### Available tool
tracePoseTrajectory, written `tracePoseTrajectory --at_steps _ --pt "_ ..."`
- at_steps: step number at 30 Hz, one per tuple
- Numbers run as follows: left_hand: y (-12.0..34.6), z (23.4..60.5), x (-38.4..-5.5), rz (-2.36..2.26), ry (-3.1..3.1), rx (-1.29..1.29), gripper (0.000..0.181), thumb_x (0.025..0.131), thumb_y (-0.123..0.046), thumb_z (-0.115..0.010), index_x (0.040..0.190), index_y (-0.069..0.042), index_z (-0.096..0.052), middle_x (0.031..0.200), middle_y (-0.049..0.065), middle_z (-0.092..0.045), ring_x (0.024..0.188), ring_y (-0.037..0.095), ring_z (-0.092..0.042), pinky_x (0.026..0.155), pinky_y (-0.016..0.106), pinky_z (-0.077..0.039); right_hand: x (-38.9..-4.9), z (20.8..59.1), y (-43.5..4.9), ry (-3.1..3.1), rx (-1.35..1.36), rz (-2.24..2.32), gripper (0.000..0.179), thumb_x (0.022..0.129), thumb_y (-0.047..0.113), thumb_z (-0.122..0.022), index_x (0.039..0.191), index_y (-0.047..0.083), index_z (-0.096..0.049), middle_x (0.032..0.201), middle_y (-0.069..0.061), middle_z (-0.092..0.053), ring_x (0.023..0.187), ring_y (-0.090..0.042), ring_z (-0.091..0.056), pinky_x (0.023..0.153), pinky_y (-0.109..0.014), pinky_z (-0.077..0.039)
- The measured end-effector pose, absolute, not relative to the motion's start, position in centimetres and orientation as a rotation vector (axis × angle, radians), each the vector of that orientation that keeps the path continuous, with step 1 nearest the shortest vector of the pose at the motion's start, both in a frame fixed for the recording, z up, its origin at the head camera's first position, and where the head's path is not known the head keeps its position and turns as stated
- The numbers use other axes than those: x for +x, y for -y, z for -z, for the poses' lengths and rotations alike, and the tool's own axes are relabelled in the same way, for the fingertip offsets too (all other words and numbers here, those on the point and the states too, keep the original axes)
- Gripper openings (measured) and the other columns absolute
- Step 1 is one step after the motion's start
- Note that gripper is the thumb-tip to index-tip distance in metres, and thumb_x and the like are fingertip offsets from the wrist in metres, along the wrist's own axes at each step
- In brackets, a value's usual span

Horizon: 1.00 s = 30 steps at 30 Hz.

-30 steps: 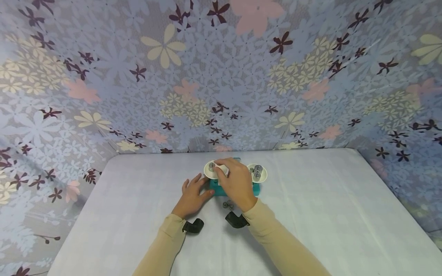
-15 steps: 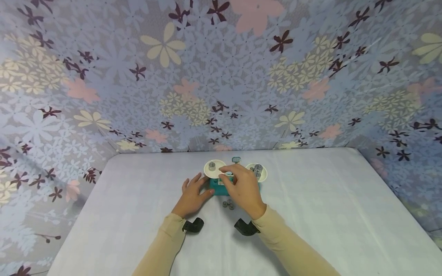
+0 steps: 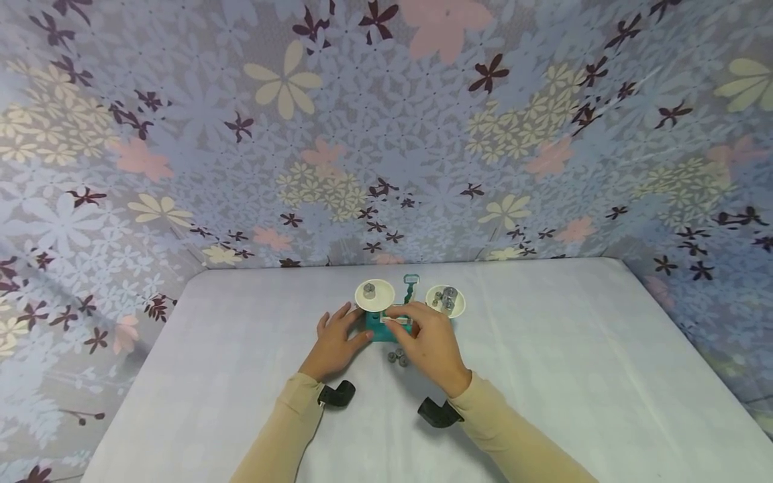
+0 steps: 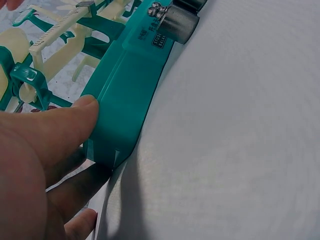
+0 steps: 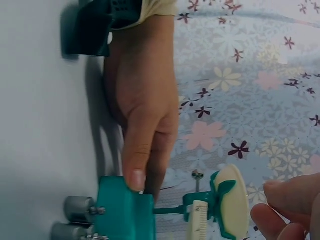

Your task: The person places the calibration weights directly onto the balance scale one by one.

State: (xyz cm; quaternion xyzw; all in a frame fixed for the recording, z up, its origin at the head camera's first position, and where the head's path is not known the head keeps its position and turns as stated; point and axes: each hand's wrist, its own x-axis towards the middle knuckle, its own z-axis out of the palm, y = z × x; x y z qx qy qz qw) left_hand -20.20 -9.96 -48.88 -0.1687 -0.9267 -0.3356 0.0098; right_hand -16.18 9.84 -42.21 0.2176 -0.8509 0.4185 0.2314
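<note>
A green toy balance scale (image 3: 378,330) stands on the table, with a cream left pan (image 3: 384,300) and right pan (image 3: 460,306). One metal weight (image 3: 369,290) sits in the left pan; several weights (image 3: 449,296) are in the right. My left hand (image 3: 334,343) grips the left end of the base, its thumb (image 4: 86,112) on the near side and fingers behind. Over the middle of the scale is my right hand (image 3: 431,343), fingers bent with a gap to the thumb and nothing seen between them. Its fingertips (image 5: 282,192) are apart from a pan (image 5: 239,205) in the right wrist view.
A few loose metal weights (image 3: 398,357) stand on the table just in front of the base. A ruled beam (image 5: 199,217) and an upright green pointer piece (image 3: 411,282) belong to the scale. Flowered cloth (image 3: 386,168) walls rise behind and beside the white table (image 3: 574,376).
My right hand has drawn back from the left pan toward the right and nearer to me, uncovering the weight there and the pointer piece. My left hand stays on the base.
</note>
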Motion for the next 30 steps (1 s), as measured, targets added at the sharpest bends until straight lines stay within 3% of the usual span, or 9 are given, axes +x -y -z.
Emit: tracePoseTrajectory --at_steps 9,22,30 --pt "9.9 48.9 -20.4 1.058 2.892 -0.52 0.056 0.09 -0.04 -0.057 0.138 -0.012 -0.045 0.14 0.007 -0.045 0.137 0.028 -0.025 0.109 0.057 -0.002 -16.0 43.3 -10.5 2.403 0.593 -1.214 0.014 0.082 0.019 -0.072 0.096 0.015 -0.073 0.091 0.008 -0.066 0.046 0.001 -0.039 0.043 -0.02 -0.038" --pt "9.9 48.6 -20.3 1.079 2.882 -0.529 0.056 0.09 -0.039 -0.057 0.137 -0.01 -0.046 0.139 0.009 -0.046 0.136 0.03 -0.026 0.108 0.057 -0.003 -16.4 45.0 -11.1 2.456 0.656 -1.385 0.014 0.084 0.017 -0.07 0.097 0.011 -0.072 0.064 0.009 -0.054 0.039 -0.004 -0.035 0.036 -0.022 -0.034" --pt "9.8 48.6 -20.2 1.098 2.903 -0.507 0.057 0.09 -0.039 -0.058 0.138 -0.011 -0.045 0.141 0.009 -0.044 0.137 0.029 -0.024 0.109 0.056 -0.001 -16.5 46.3 -11.1 2.472 0.657 -1.491 0.014 0.083 0.013 -0.07 0.097 0.009 -0.071 0.069 0.006 -0.061 0.039 -0.004 -0.038 0.035 -0.023 -0.035"
